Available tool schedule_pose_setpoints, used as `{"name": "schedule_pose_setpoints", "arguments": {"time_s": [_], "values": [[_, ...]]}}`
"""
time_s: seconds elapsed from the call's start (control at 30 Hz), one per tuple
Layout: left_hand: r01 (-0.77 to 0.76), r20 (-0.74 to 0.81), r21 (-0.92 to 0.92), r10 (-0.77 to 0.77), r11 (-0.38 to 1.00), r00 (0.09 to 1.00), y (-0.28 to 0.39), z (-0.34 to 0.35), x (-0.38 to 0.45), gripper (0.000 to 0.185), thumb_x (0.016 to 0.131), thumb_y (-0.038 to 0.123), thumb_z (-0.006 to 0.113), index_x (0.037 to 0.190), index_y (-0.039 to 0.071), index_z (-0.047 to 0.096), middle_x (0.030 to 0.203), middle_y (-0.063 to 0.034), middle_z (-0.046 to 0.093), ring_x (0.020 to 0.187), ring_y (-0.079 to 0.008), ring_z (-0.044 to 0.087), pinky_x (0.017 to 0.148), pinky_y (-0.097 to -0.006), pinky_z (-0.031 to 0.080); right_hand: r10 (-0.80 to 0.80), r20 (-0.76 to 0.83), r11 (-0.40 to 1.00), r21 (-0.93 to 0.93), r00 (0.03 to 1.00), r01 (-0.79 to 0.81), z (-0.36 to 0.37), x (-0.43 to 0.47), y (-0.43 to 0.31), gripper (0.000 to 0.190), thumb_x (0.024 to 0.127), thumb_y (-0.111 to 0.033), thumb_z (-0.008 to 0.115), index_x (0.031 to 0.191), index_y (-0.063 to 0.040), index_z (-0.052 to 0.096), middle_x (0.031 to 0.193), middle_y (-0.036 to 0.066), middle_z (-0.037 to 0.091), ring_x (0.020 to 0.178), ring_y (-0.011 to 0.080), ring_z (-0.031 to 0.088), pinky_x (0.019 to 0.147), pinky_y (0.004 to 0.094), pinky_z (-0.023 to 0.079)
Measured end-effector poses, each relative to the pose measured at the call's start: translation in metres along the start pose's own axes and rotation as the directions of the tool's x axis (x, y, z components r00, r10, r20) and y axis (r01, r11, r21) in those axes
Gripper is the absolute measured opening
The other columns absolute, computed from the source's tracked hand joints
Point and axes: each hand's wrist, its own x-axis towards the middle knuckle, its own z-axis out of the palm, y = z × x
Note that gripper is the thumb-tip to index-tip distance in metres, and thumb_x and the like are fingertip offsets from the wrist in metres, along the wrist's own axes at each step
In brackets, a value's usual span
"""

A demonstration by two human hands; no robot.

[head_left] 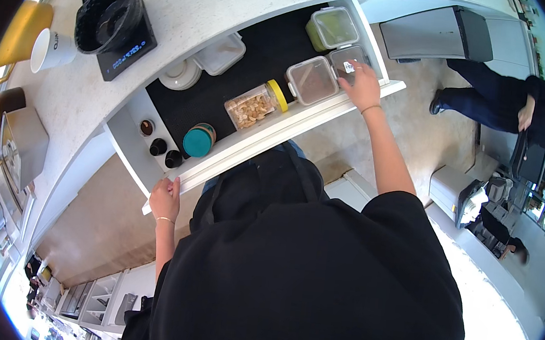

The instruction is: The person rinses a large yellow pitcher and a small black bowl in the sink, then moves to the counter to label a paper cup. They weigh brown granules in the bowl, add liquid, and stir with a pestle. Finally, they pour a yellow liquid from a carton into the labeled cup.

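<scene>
A white drawer [235, 151] stands pulled out in front of me, lined with a black mat. My left hand [165, 198] rests at the left end of its front edge, fingers curled. Over the right end, my right hand [361, 86] has its fingers spread on or just above a clear lidded container [344, 59] that bears a label. Beside that one are a lidded container with reddish-brown contents [313, 81] and one with green contents [335, 27]. A clear jar of nut-like pieces with a yellow lid [254, 107] lies on its side. A teal-lidded jar [198, 142] is further left.
White lids or dishes [181, 74] and a translucent container [220, 54] sit at the drawer's back. On the counter [189, 14] are a digital scale [128, 60] bearing a black vessel [107, 19], and a paper cup [53, 51]. A person [500, 101] stands at the right.
</scene>
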Motion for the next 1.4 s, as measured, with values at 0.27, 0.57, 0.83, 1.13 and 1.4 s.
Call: {"name": "schedule_pose_setpoints", "arguments": {"time_s": [0.27, 0.57, 0.83, 1.13, 1.4], "values": [[-0.056, -0.097, -0.145, 0.042, 0.988, 0.994, 0.042, -0.011, 0.007, 0.022, 0.087, 0.024, 0.062, 0.081, 0.003, 0.062, 0.081, -0.0134, 0.063, 0.079, -0.0323, 0.06, 0.072, -0.0402, 0.047, -0.096, 0.356, 0.967, -0.188, 0.93, 0.171, 0.03, 0.007, -0.073, 0.122, 0.05, -0.047, 0.084, 0.149, -0.027, 0.015, 0.146, 0.033, 0.018, 0.133, 0.0452, 0.024, 0.102, 0.0589, 0.027], [-0.03, 0.161, -0.805, 0.267, 0.593, 0.95, 0.219, 0.057, 0.108, 0.038, 0.095, 0.028, 0.054, 0.12, -0.001, 0.051, 0.107, -0.0137, 0.062, 0.084, -0.0162, 0.064, 0.075, -0.0276, 0.052, -0.118, 0.165, 0.983, 0.156, 0.979, 0.092, 0.027, 0.011, -0.087, 0.118, 0.048, -0.041, 0.083, 0.147, -0.028, 0.022, 0.141, 0.029, 0.022, 0.127, 0.0484, 0.027, 0.098, 0.0594, 0.03], [-0.219, -0.003, -0.882, 0.459, 0.418, 0.888, 0.273, 0.052, 0.147, 0.057, 0.084, 0.04, 0.066, 0.117, 0.001, 0.044, 0.119, -0.0235, 0.051, 0.106, -0.0338, 0.055, 0.088, -0.0443, 0.045, -0.147, -0.124, 0.937, 0.302, 0.981, 0.178, -0.021, 0.013, -0.093, 0.116, 0.047, -0.043, 0.083, 0.146, -0.022, 0.027, 0.137, 0.03, 0.029, 0.122, 0.048, 0.031, 0.098, 0.0574, 0.032], [-0.751, -0.463, -0.537, 0.61, 0.384, 0.643, 0.179, -0.012, 0.1, 0.102, 0.04, 0.027, 0.093, 0.119, 0.012, 0.031, 0.136, -0.0276, 0.031, 0.125, -0.0449, 0.036, 0.103, -0.0502, 0.035, -0.261, 0.079, 0.532, 0.844, 0.962, 0.075, -0.071, -0.022, -0.161, 0.1, 0.066, -0.041, 0.082, 0.144, -0.009, 0.03, 0.13, 0.02, 0.042, 0.116, 0.0283, 0.045, 0.1, 0.0403, 0.037], [-0.844, -0.728, -0.338, 0.452, 0.418, 0.515, 0.154, -0.047, 0.069, 0.124, 0.056, 0.046, 0.086, 0.142, -0.007, 0.014, 0.134, -0.0239, 0.034, 0.121, -0.0379, 0.04, 0.099, -0.046, 0.037, -0.467, 0.634, 0.223, 0.759, 0.617, -0.611, -0.118, 0.011, -0.175, 0.017, 0.092, -0.026, 0.06, 0.087, -0.011, 0.053, 0.079, -0.008, 0.051, 0.072, -0.0005, 0.045, 0.063, 0.0175, 0.037]]}}
